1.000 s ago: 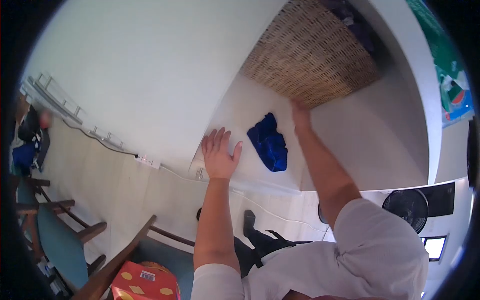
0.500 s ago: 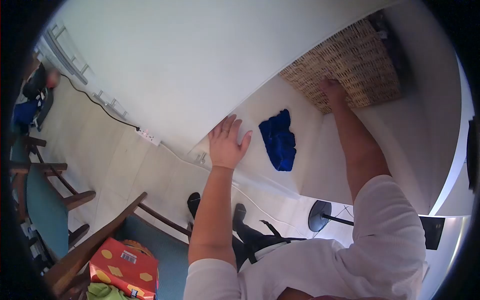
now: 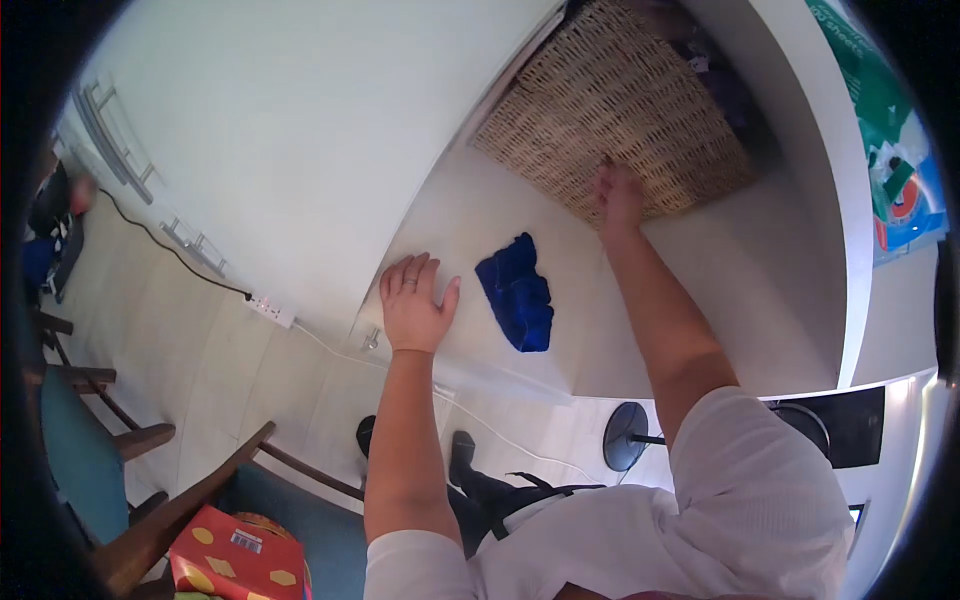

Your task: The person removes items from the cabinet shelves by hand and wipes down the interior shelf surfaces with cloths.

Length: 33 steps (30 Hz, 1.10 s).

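Note:
My left hand [image 3: 418, 310] lies with its fingers stretched out on the pale shelf [image 3: 430, 215], beside the edge of a white door panel [image 3: 290, 130]. A wicker basket [image 3: 630, 100] stands on the shelf inside the cabinet. At its near face, my right hand [image 3: 620, 197] has its fingers curled in against the weave; the fingertips are partly hidden. Between my two hands lies a crumpled blue cloth [image 3: 518, 292], which neither hand touches.
A green and blue package [image 3: 905, 200] stands beyond the right cabinet wall. On the floor are a power strip [image 3: 270, 308] with cables and a round black base [image 3: 625, 437]. A red box [image 3: 240, 555] rests on a wooden chair [image 3: 190, 500] at lower left.
The view has shifted. More of the basket's left side shows past the door edge, which now sits farther left. My right hand stays at the basket and my left hand stays open near the door.

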### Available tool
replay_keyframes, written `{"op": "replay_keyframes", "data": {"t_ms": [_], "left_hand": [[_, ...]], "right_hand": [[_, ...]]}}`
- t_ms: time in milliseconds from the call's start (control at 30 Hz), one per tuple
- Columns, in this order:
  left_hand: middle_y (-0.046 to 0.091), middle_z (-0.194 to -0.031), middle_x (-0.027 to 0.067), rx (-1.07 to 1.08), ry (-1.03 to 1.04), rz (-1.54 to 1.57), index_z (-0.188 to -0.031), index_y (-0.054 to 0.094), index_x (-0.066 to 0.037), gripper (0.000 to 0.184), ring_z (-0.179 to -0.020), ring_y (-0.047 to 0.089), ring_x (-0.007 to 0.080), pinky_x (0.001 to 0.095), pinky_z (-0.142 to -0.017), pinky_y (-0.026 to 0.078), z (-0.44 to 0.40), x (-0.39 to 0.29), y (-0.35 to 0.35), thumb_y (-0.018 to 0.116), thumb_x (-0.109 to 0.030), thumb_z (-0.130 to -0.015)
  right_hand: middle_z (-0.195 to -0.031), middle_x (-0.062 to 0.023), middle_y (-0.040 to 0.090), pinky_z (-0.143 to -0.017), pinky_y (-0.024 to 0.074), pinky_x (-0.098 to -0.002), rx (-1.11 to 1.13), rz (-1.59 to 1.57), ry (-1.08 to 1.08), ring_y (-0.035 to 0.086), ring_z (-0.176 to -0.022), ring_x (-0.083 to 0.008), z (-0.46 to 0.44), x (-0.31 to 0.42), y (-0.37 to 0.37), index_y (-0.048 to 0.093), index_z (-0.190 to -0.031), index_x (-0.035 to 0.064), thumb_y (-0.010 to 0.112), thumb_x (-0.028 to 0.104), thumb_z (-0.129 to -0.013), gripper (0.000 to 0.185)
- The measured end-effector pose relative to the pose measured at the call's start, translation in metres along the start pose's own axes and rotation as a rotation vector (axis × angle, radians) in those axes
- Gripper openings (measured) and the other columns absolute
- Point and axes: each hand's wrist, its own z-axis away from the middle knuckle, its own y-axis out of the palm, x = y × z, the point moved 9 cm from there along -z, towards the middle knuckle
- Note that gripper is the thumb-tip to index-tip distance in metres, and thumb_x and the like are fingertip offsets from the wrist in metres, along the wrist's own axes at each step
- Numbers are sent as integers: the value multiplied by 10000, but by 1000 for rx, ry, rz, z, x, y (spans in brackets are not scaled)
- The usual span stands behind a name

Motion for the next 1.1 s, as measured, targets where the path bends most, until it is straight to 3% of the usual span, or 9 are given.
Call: {"op": "replay_keyframes", "data": {"t_ms": [300,400,667,733,800,900,1000,1033,1100], "left_hand": [[595,-1099,82,9,5,15,-989,603,-70,330,-1084,498,279,451,-961,332,5,2,0,620,-328,-784],[595,-1102,81,11,-10,20,-998,603,-71,333,-1086,497,281,449,-964,331,2,3,0,619,-327,-786],[532,-1202,121,28,-28,49,-1121,538,-48,466,-1120,466,312,463,-983,311,2,9,1,578,-397,-814],[491,-1255,136,27,-44,63,-1175,500,-44,531,-1139,448,323,468,-989,304,2,6,-1,554,-438,-824],[448,-1300,145,31,-65,69,-1216,463,-43,590,-1164,427,339,473,-994,296,2,7,-1,531,-483,-828],[450,-1296,153,12,-59,78,-1208,464,-34,601,-1172,421,347,477,-992,293,4,9,-3,530,-494,-827],[447,-1298,160,42,-28,67,-1200,465,-26,604,-1176,418,349,482,-988,295,3,9,1,530,-496,-827],[447,-1297,162,54,-37,66,-1199,465,-24,603,-1176,419,349,484,-987,296,3,9,2,531,-495,-827],[450,-1293,162,49,-46,71,-1195,467,-28,591,-1173,421,348,488,-985,300,3,8,0,542,-483,-825]], "right_hand": [[-866,-116,631,-702,477,-329,15,81,-76,580,-753,-177,-50,12,-5,520,-1028,20,504,329,-928,325],[-965,-137,620,-822,451,-349,1,288,-396,578,-899,-225,-27,-8,-3,508,-1073,3,533,288,-914,327],[-1355,-153,412,-1050,259,-471,366,1245,-678,396,-1249,-313,177,-104,76,415,-1297,50,518,286,-873,496],[-1431,-131,315,-1077,180,-515,730,1141,-444,292,-1326,-284,203,-81,138,354,-1363,71,519,302,-840,594],[-1370,-141,384,-1038,243,-518,896,1224,-953,345,-1281,-312,243,-97,194,418,-1311,97,533,270,-811,541],[-1347,-148,406,-999,288,-514,797,1239,-1074,395,-1232,-322,212,-94,208,433,-1296,117,513,240,-821,498],[-1403,-117,372,-1009,274,-520,669,1458,-509,369,-1244,-278,97,-110,178,431,-1328,134,430,248,-873,469],[-1391,-104,389,-1007,275,-518,429,1481,-588,370,-1236,-306,61,-116,152,425,-1333,146,434,236,-876,466],[-1423,-49,350,-1021,256,-519,394,1625,-592,320,-1280,-317,15,-125,114,344,-1383,195,424,256,-880,514]]}}
